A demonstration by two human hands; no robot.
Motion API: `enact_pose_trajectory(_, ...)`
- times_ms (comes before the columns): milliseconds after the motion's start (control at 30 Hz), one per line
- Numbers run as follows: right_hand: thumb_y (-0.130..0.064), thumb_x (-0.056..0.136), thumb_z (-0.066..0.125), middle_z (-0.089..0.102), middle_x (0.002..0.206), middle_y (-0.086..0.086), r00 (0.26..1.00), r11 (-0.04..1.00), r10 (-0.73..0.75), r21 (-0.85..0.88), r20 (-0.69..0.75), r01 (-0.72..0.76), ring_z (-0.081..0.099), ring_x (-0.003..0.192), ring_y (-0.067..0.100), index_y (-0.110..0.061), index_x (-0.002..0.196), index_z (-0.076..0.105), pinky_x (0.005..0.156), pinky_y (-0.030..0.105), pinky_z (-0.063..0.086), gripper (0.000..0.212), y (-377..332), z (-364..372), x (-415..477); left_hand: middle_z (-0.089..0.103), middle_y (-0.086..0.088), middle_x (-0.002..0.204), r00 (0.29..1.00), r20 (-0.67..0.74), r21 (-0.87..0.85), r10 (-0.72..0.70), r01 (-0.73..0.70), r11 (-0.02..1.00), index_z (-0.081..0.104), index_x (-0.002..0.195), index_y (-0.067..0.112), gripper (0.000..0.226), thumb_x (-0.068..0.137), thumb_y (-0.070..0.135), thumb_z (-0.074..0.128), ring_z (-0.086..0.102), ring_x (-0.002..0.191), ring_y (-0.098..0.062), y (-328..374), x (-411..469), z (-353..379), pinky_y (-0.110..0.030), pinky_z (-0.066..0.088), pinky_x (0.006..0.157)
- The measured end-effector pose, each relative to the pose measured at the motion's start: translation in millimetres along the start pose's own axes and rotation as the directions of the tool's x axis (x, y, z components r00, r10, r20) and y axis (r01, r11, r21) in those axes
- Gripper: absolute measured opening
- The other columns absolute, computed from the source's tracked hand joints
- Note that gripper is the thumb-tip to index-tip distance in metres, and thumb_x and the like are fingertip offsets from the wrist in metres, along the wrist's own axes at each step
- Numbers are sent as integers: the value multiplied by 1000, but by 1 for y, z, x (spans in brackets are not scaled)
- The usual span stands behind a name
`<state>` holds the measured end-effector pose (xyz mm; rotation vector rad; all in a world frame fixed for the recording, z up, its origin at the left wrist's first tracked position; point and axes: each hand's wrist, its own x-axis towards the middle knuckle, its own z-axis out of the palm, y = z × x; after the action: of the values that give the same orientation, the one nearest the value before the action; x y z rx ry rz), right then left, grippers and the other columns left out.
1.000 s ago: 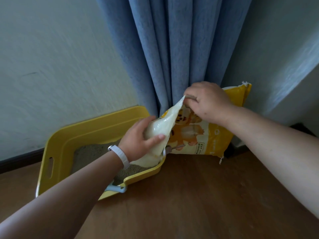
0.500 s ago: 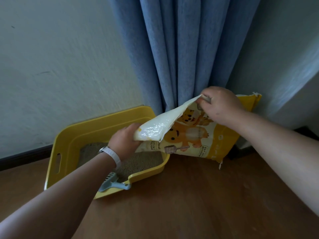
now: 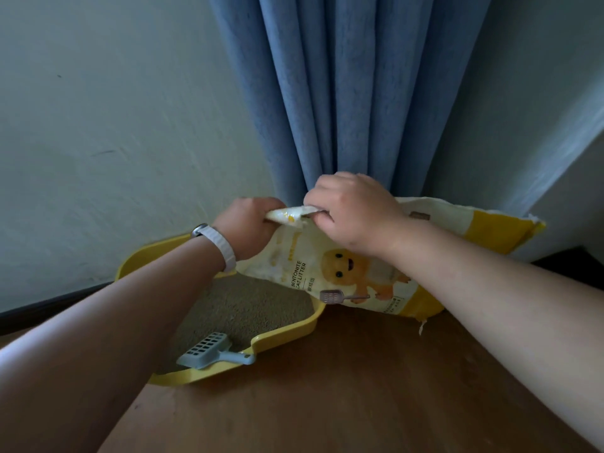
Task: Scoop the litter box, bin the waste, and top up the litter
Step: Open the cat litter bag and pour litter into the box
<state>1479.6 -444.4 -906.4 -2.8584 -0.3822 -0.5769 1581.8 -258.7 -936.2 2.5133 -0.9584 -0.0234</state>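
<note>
A yellow and white bag of bentonite cat litter (image 3: pixel 343 273) leans against the curtain, its left end over the right corner of the yellow litter box (image 3: pixel 284 331). My left hand (image 3: pixel 248 227) and my right hand (image 3: pixel 353 214) both grip the bag's top left corner, close together. Grey-brown litter (image 3: pixel 248 308) fills the box. A pale blue slotted scoop (image 3: pixel 209 351) rests inside at the near rim, with its handle over the edge. My left forearm hides much of the box.
A blue curtain (image 3: pixel 343 93) hangs behind the bag. A pale wall (image 3: pixel 114 125) with a dark skirting board stands behind the box. Brown wooden floor (image 3: pixel 327 403) stretches in front.
My left hand rose from the bag's lower part to its top corner, beside my right hand. The bag's folded end came up and the front print now shows flat.
</note>
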Motion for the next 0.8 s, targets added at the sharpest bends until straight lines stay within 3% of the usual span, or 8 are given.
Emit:
enact_pose_trajectory(100,-27,93,50,61,85,-4,988,979,147,148,-48,-139,56,83,21,-18,84,66,68,37,47,21,1,-14,8,63,6,74,999,30,-20,-33,34,999,68,92,24,7,87,29,68,58,67,-14,12,8,-19,-25,39,58)
enact_pose_trajectory(200,-30,95,53,58,76,-4,962,937,258,266,-93,-225,55,74,19,-16,75,62,65,40,49,26,12,-27,9,65,11,82,992,109,-79,-68,76,994,63,96,30,17,84,37,71,60,72,-5,15,8,-34,-25,48,60)
enact_pose_trajectory(333,-32,96,54,53,63,-1,920,879,362,384,-149,-283,51,64,21,-10,68,55,58,41,47,36,23,-45,4,65,8,93,984,151,-72,-90,102,992,60,110,30,33,81,35,75,61,84,-12,17,3,-42,-30,50,73)
enact_pose_trajectory(467,-36,97,55,42,51,-5,868,801,470,492,-162,-342,38,50,12,-8,69,57,50,33,36,40,34,-61,-5,64,0,81,979,149,-7,-142,145,989,64,94,18,12,90,29,63,58,73,-19,18,0,-40,-27,43,60)
enact_pose_trajectory(567,-38,96,55,36,46,-9,829,748,542,527,-135,-403,31,47,9,-8,66,51,47,28,28,43,41,-64,-11,56,-1,67,974,112,-78,-196,205,976,64,85,9,18,91,26,62,48,60,-18,23,2,-40,-30,36,55)
enact_pose_trajectory(633,-38,97,54,35,47,-9,820,734,560,530,-120,-424,30,47,8,-8,64,47,47,28,26,44,45,-64,-17,60,-3,68,975,81,-127,-205,214,969,65,83,8,17,90,24,64,49,60,-19,29,5,-42,-30,38,56)
enact_pose_trajectory(733,-36,97,49,50,59,3,826,741,559,487,-68,-462,43,53,20,-6,73,54,50,33,36,39,50,-62,-26,64,1,68,977,47,-117,-209,213,970,69,79,11,18,92,19,60,50,53,-13,39,11,-49,-19,38,48)
enact_pose_trajectory(800,-32,95,50,57,65,4,832,750,554,446,-23,-487,51,58,22,-14,75,57,53,37,44,28,52,-61,-33,59,5,61,973,63,-59,-221,225,973,70,75,13,20,90,11,56,45,47,-10,44,17,-55,-16,33,43)
